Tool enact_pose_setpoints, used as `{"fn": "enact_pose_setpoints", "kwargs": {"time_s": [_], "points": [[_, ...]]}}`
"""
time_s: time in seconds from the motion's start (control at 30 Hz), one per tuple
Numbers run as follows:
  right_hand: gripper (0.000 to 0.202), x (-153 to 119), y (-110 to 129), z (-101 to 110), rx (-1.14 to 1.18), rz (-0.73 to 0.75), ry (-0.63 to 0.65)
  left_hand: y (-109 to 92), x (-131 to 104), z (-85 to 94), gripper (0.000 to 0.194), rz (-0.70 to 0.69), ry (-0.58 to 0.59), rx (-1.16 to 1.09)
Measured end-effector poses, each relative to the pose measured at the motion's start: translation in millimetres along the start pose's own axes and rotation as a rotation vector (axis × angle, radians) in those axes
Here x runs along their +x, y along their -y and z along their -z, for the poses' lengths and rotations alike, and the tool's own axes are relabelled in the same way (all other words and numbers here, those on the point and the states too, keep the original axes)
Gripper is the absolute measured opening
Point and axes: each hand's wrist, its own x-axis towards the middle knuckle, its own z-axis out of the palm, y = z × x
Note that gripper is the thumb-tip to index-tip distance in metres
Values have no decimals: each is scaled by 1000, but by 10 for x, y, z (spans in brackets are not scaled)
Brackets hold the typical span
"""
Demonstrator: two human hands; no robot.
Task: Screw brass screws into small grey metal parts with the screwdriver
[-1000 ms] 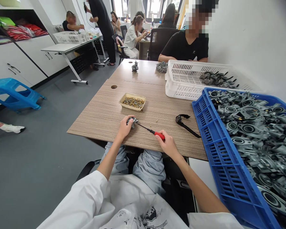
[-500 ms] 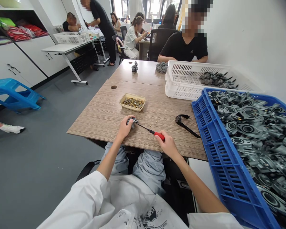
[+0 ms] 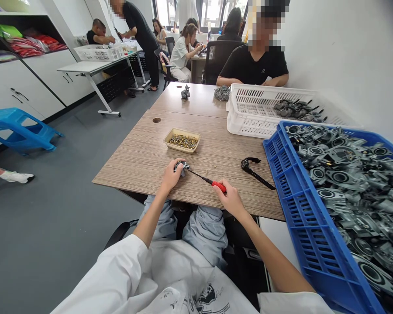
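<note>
My left hand is closed around a grey cast-metal part near the table's front edge; the fingers hide much of it. In my right hand is a screwdriver with a red and black handle. Its thin dark shaft slants up and left, and its tip meets the metal part's right side. Just beyond my left hand stands a cream tray of small brass-coloured and silvery screws. Two loose brass-coloured pieces, one a small screw, lie on the wood-grain table right of the metal part.
A blue crate heaped with metal castings borders the table on the right. Behind it is a white crate with dark parts. A black wristwatch lies beside the blue crate. A person in black sits across the table.
Both hands, the metal part and the screwdriver stay in nearly the same place. The person across the table has shifted their arms slightly.
</note>
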Motion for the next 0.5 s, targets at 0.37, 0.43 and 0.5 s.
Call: {"fn": "enact_pose_setpoints", "kwargs": {"time_s": [0.37,0.43,0.5], "points": [[33,-5,-4,10,0,-6,4,6,1,0,33,-7,8,20],[33,-3,5,12,-1,-6,0,8,2,0,33,-10,7,18],[34,0,13,13,-2,-7,-1,10,2,-1,33,-14,4,10]]}}
